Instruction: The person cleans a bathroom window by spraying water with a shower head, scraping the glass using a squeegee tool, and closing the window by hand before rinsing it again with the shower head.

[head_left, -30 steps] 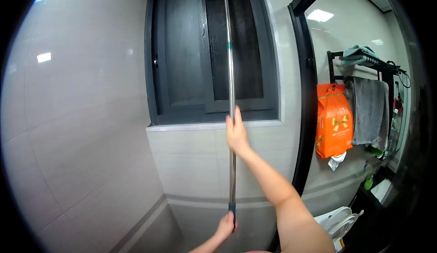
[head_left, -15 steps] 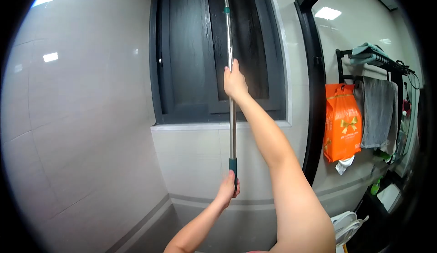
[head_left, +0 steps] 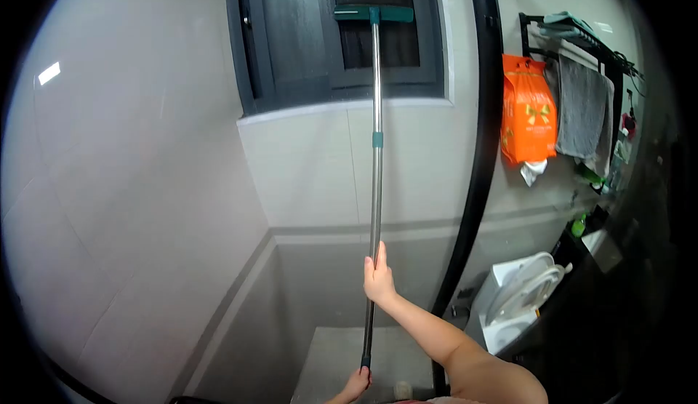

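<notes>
A long-handled window squeegee with a silver pole and green joints runs upright through the middle of the head view. Its wide green head lies against the dark-framed window, across the lower part of the right pane. Midway down the pole, my right hand is closed around the metal, thumb and a finger pointing up. My left hand grips the dark grip at the bottom end, partly cut off by the frame's lower edge. The window panes look wet and streaked.
A black door frame stands to the right. Beyond it hang an orange tissue bag and grey towels under a black rack, above a white toilet. Tiled walls close in on the left.
Both hands have come down with the squeegee, and its green head is now visible on the lower window. The view has tilted downward, showing the floor and toilet.
</notes>
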